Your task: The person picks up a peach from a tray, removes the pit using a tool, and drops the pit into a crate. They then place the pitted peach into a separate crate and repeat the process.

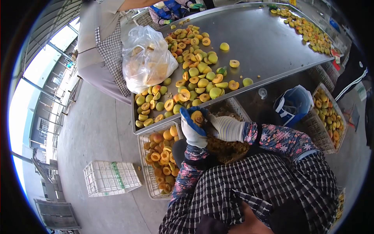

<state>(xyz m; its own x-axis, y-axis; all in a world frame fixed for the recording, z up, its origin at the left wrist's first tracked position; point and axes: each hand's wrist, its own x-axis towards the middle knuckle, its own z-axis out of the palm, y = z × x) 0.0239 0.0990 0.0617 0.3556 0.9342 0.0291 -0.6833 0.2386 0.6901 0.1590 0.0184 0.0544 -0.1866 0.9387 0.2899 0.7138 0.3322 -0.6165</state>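
Observation:
My left hand (193, 128), in a white glove with a blue coated palm, is closed around a peach half (197, 117) with its cut face up. Right beside it is my right hand (228, 127), in a striped whitish glove, its fingers curled in against the fruit. Whatever those fingers hold is hidden. Both hands are just off the near edge of the metal table (249, 46). Many yellow-green peaches (202, 82), some whole and some halved, lie on it. Below the hands is a brown heap (228, 150), perhaps pits, partly covered by the arms.
A crate of peach halves (161, 162) stands to the left, with a white crate (111, 178) on the floor beyond. A clear plastic bag (147, 58) rests on the table near a person in an apron (109, 50). At right are a blue-white bucket (293, 104) and another fruit crate (327, 117).

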